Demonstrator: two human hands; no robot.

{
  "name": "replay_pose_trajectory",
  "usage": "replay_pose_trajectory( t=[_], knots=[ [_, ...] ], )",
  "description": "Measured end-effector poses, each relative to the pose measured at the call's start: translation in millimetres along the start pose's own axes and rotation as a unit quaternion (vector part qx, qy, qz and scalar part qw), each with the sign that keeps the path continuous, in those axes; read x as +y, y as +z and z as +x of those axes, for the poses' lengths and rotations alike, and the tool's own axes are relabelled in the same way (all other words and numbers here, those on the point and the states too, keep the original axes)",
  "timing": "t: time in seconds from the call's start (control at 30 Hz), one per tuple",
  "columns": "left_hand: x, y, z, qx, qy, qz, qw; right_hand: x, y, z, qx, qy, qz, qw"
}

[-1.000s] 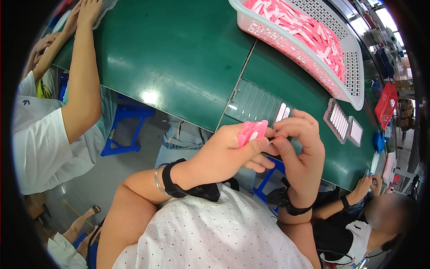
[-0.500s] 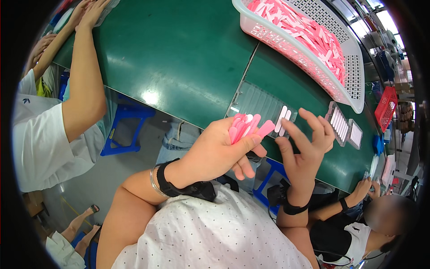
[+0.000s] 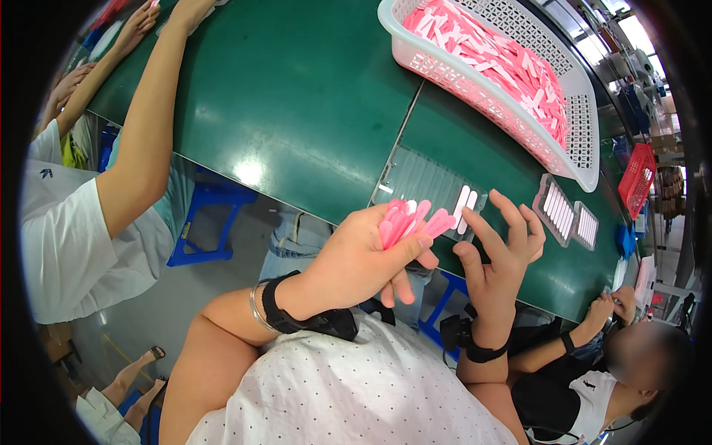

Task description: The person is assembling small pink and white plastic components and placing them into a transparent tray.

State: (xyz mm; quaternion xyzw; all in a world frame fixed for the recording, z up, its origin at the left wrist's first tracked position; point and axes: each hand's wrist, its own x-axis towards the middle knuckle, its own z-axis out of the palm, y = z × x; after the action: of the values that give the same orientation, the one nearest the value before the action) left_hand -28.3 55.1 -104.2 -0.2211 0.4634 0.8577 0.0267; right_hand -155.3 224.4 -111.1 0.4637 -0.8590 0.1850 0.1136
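My left hand (image 3: 363,245) is closed round a fan of small flat sticks with rounded ends, pink on one side and white on the other, which look like mini nail files (image 3: 415,221). The thumb presses across them and their tips splay toward my right hand. My right hand (image 3: 500,256) hovers just right of the bunch, fingers spread and thumb apart from the index finger, with nothing visible between them. Beyond both hands lies a clear slotted plastic tray (image 3: 419,178). Two white-faced files (image 3: 464,209) lie side by side in its right end; the left hand hides part of the near edge.
A large white perforated basket (image 3: 489,93) heaped with pink and white files stands at the far right of the green table (image 3: 289,96). Two filled clear trays (image 3: 556,208) lie right of mine. Co-workers sit at left and right; blue stools (image 3: 211,215) stand below.
The files in my left hand have fanned out more toward the right. My right hand has shifted slightly, still spread. The co-worker's arm at left has reached farther over the table.
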Motion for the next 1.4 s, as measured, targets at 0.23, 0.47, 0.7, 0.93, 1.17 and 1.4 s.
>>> replay_pose_trajectory(
  t=[0.23,0.47,0.7,0.93,1.17,1.4],
  knots=[
    [-2.5,4.5,-2.0,0.01,0.0,0.037,0.999,-19.4,0.9,13.1,0.041,0.026,0.209,0.977],
    [-1.9,-0.5,-5.2,-0.004,0.021,-0.016,1.0,-19.2,-2.7,17.6,0.01,0.092,0.406,0.909],
    [-5.7,-5.3,-5.6,-0.001,0.011,-0.043,0.999,2.4,-8.1,47.9,-0.04,0.068,0.317,0.945],
    [-1.6,-1.1,-2.9,0.018,0.008,-0.029,0.999,-3.0,10.6,54.0,-0.031,-0.012,0.051,0.998],
    [-2.8,-5.5,-1.0,-0.04,0.024,-0.009,0.999,-6.8,0.7,48.0,-0.1,0.024,0.349,0.931],
    [-5.4,-10.8,-5.1,0.005,0.031,-0.059,0.998,0.2,-9.0,68.7,-0.075,0.015,0.326,0.942]
  ],
)
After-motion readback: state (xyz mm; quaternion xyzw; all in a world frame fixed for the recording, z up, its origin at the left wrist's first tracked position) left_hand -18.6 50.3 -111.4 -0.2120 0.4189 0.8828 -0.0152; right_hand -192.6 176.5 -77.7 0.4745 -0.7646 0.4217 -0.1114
